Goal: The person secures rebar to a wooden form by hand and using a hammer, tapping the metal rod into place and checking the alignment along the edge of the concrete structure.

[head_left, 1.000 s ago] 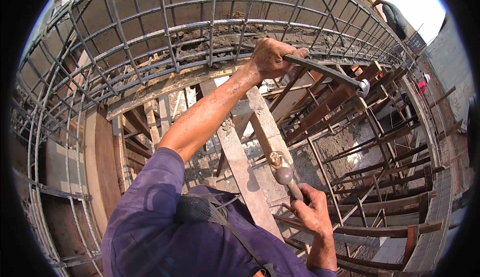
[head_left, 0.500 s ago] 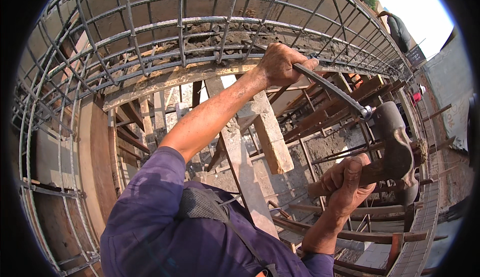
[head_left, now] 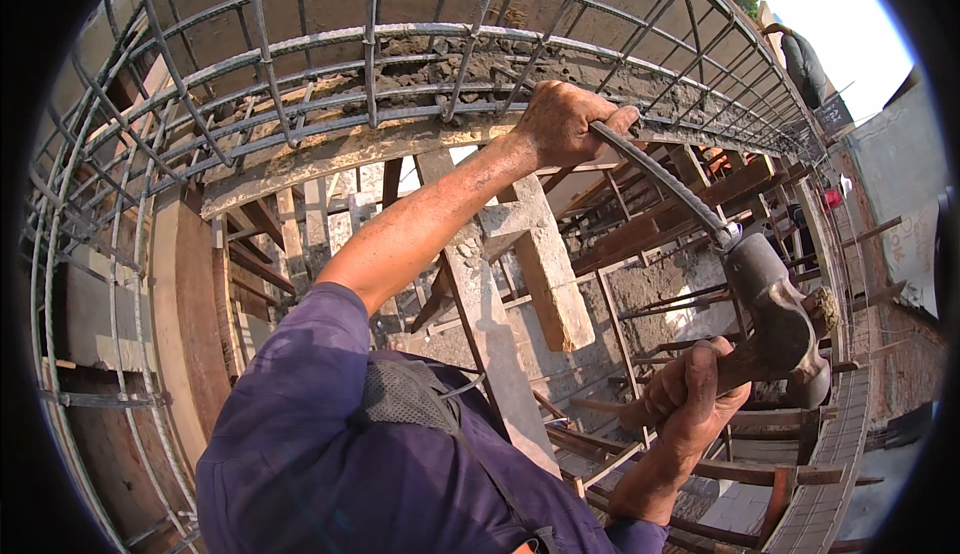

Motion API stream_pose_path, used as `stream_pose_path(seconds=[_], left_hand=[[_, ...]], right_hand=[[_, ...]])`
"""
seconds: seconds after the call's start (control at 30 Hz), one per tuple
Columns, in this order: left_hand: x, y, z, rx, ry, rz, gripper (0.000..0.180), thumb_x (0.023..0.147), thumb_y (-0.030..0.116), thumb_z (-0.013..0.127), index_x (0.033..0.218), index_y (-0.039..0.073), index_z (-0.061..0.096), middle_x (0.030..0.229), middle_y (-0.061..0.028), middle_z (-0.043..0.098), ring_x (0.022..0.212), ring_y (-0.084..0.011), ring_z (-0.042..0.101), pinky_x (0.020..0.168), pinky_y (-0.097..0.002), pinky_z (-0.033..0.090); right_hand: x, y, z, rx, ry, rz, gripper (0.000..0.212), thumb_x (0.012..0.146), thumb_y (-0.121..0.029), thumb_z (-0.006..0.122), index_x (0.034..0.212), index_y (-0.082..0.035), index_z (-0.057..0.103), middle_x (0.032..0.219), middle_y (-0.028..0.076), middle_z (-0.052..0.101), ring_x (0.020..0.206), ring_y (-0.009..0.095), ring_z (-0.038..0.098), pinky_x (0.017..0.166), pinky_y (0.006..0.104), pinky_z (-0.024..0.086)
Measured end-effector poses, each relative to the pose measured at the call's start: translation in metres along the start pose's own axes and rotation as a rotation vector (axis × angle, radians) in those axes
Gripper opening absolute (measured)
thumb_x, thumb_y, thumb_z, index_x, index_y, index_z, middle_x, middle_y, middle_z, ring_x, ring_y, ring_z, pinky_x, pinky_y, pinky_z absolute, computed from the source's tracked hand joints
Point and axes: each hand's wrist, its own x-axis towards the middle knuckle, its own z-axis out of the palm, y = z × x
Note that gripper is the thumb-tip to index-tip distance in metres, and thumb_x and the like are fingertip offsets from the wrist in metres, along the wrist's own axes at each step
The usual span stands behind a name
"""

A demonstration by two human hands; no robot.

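Observation:
My left hand (head_left: 572, 126) is closed round a long steel bar (head_left: 668, 184), which looks like a chisel or pry bar. Its far end runs toward the rubble-strewn concrete (head_left: 415, 79) behind the rebar; where the tip rests is hard to make out. In my right hand (head_left: 690, 389) is a hammer (head_left: 768, 294) with a wooden handle, gripped below its heavy metal head. The hammer's face meets the bar's near end, or lies right against it. Both arms are stretched out ahead, the left one higher.
A rebar cage (head_left: 300, 49) curves across the far side and down the left. Below it runs a wooden board (head_left: 330, 164). Timber beams (head_left: 555, 289) and steel supports cross the opening beneath me. Another steel grid (head_left: 815, 484) lies at lower right.
The hammer has swung left onto the bar's near end, closing the small gap between them. My right hand sits slightly lower. The left hand keeps its hold on the bar.

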Motion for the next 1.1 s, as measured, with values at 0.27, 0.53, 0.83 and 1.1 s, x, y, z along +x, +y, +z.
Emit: stream_pose_path(seconds=[0.27,0.53,0.83,1.1], left_hand=[[0.013,0.05,0.011,0.019,0.218,0.215,0.048,0.092,0.033,0.075,0.056,0.01,0.054,0.047,-0.0012,0.045,0.039,-0.0123,0.043,0.039,-0.0317,0.035],[0.008,0.044,0.005,0.037,0.154,0.164,0.053,0.092,0.032,0.076,0.052,0.011,0.049,0.044,0.0,0.041,0.038,-0.012,0.041,0.038,-0.0316,0.032],[0.01,0.06,0.012,0.012,0.191,0.206,0.051,0.091,0.03,0.075,0.05,0.012,0.052,0.042,-0.0007,0.043,0.035,-0.0121,0.041,0.036,-0.0311,0.032],[-0.05,0.066,0.011,0.028,-0.241,0.174,0.062,0.09,0.043,0.072,0.044,0.015,0.042,0.039,0.0011,0.042,0.034,-0.0149,0.044,0.039,-0.0316,0.034]], right_hand=[[0.01,-0.034,-0.001,0.34,0.138,-0.594,0.038,0.105,-0.028,0.051,0.077,-0.012,0.031,0.05,-0.002,0.031,0.038,0.006,0.028,0.034,0.0238,0.033],[-0.008,-0.019,-0.008,-0.176,0.126,-0.219,0.038,0.101,-0.022,0.062,0.074,-0.01,0.038,0.05,-0.001,0.038,0.039,0.005,0.032,0.033,0.024,0.027],[-0.004,0.017,-0.015,-0.188,0.04,-0.145,0.039,0.101,-0.018,0.059,0.071,-0.013,0.035,0.051,-0.001,0.038,0.039,0.006,0.032,0.036,0.0255,0.027],[-0.027,0.015,-0.057,-0.03,0.154,0.045,0.031,0.097,-0.006,0.062,0.071,-0.01,0.044,0.049,-0.002,0.04,0.038,0.004,0.032,0.034,0.0247,0.023]])
